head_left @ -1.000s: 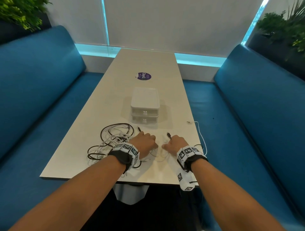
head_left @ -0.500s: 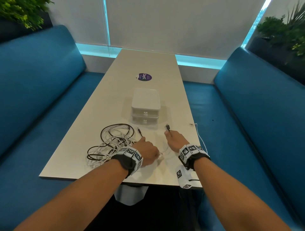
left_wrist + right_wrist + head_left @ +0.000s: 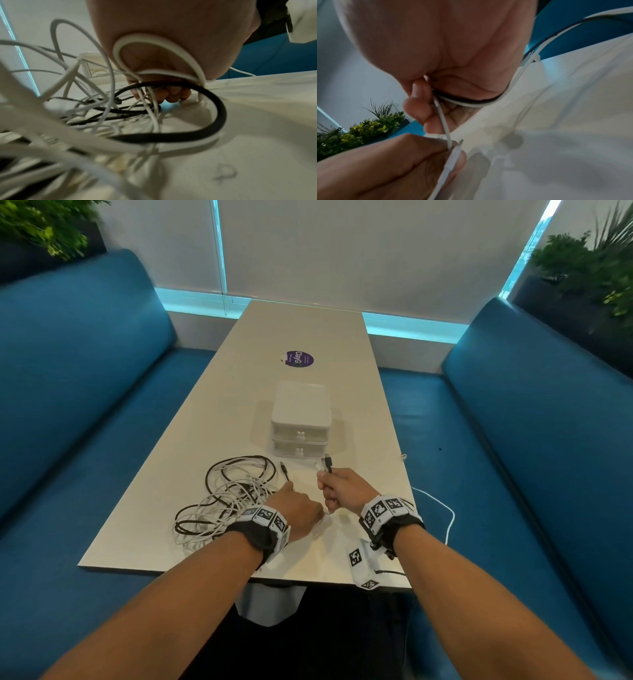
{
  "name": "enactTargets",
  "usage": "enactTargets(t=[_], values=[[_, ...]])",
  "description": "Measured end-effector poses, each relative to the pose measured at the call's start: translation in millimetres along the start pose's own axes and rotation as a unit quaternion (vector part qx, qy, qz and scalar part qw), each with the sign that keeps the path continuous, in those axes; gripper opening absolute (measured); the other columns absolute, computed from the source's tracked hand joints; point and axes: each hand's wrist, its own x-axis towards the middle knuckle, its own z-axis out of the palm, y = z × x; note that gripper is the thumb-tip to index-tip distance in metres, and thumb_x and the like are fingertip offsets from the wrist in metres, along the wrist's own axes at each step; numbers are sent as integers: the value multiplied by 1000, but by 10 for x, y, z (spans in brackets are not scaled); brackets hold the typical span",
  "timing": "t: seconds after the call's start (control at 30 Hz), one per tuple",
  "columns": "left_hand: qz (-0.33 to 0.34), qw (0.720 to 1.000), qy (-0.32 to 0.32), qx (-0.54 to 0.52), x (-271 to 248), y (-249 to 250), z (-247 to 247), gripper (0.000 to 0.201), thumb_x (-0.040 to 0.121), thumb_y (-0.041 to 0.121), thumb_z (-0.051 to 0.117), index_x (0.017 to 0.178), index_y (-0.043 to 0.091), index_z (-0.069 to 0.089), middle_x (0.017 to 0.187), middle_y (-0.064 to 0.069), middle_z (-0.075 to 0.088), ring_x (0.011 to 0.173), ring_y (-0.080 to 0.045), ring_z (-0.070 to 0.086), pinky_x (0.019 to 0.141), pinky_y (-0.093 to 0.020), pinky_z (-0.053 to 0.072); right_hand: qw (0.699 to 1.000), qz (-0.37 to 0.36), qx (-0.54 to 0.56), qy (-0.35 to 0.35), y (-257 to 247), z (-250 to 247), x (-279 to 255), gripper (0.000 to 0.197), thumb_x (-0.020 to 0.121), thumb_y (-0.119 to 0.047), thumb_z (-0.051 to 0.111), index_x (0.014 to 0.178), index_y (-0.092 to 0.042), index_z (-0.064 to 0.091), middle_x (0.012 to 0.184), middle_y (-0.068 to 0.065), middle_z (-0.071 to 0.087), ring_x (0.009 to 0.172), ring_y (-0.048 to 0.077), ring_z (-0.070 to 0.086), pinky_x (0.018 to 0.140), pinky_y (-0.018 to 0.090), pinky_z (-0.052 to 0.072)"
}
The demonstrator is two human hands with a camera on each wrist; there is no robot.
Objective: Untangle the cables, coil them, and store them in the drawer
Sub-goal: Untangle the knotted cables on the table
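Observation:
A tangle of white and black cables (image 3: 227, 496) lies on the table's near left. My left hand (image 3: 303, 510) rests beside it with curled fingers (image 3: 172, 93) and pinches a white cable's connector (image 3: 453, 159) between thumb and finger. My right hand (image 3: 334, 487) is raised a little off the table, fisted round a white and a black cable (image 3: 467, 103). Their plug ends (image 3: 326, 463) stick up from the fist. The white two-drawer box (image 3: 301, 419) stands just beyond, both drawers closed.
One white cable (image 3: 436, 506) trails over the table's right edge, and a small plug (image 3: 404, 456) lies near that edge. A purple sticker (image 3: 298, 359) is on the table (image 3: 308, 330) further back. Blue benches (image 3: 513, 457) flank both sides.
My right hand has moved forward, then left, and risen, bringing the cable ends up towards the drawer box. The left hand slid slightly forward beside the tangle.

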Motion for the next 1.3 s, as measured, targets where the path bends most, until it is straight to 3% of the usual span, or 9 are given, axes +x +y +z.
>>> enactTargets(t=[0.17, 0.23, 0.37, 0.47, 0.67, 0.77, 0.9, 1.13, 1.3], values=[[9, 1000, -9, 3, -11, -23, -20, 34, 105, 30, 24, 100, 21, 57, 67, 6, 48, 69, -21, 46, 100, -44, 29, 999, 16, -27, 19, -4, 39, 18, 33, 102, -27, 45, 73, -13, 51, 46, -5, 39, 41, 16, 43, 55, 31, 45], [17, 1000, -3, -4, 21, -27, 0, 34, 106, 30, 26, 108, 19, 57, 73, 4, 53, 72, -22, 48, 101, -44, 30, 989, 4, -147, 20, -23, 57, 22, 34, 102, -31, 44, 73, -15, 53, 54, -3, 47, 49, 16, 45, 57, 31, 40], [1, 999, 25, -44, 30, -219, 46, 19, 104, 26, 37, 108, 17, 53, 81, -2, 63, 78, -29, 53, 98, -45, 34, 888, -8, -459, 15, 108, -74, -31, 36, 104, -36, 34, 98, -12, 60, 92, 11, 64, 84, 31, 60, 70, 35, 41], [-4, 998, 41, -41, -24, -393, 67, 13, 105, 19, 38, 107, 17, 50, 95, -7, 70, 79, -28, 55, 92, -42, 32, 854, 37, -511, 93, 228, -279, -112, 37, 105, -34, 30, 110, -9, 57, 96, 13, 64, 80, 32, 58, 68, 35, 44], [-4, 998, 58, 27, -30, -206, 53, 23, 105, 26, 36, 107, 13, 54, 89, -10, 69, 70, -29, 44, 86, -42, 34, 896, 74, -424, 112, 110, -141, -9, 34, 102, -28, 32, 109, -9, 60, 106, 14, 66, 94, 34, 63, 79, 38, 51], [-1, 996, 81, 36, 21, -158, 78, 23, 103, 30, 38, 105, 13, 55, 82, -6, 68, 61, -28, 44, 97, -45, 36, 930, 77, -349, 87, 21, -27, 39, 20, 97, -12, 43, 106, -9, 60, 99, 9, 66, 81, 31, 69, 70, 38, 58], [-21, 994, 97, 49, 61, -178, 139, 15, 101, 23, 41, 104, 15, 53, 71, 1, 52, 57, -26, 43, 86, -44, 36, 953, 79, -286, 61, 59, 1, 54, 25, 97, -12, 41, 103, -10, 65, 93, 13, 69, 68, 28, 67, 68, 40, 58], [-18, 993, 111, 23, 137, -159, 183, 35, 107, 30, 29, 135, 12, 41, 70, 0, 60, 58, -28, 45, 94, -46, 38, 961, 36, -269, 51, 83, 56, 82, 40, 105, -33, 34, 131, -15, 59, 135, 8, 58, 122, 29, 54, 99, 37, 41], [-20, 994, 106, -11, 77, -185, 107, 18, 97, 13, 42, 114, 18, 48, 86, 2, 69, 78, -27, 63, 92, -44, 33, 958, 13, -287, 15, 208, 31, 76, 37, 105, -31, 36, 97, -13, 67, 101, 6, 69, 94, 26, 63, 83, 35, 47]])
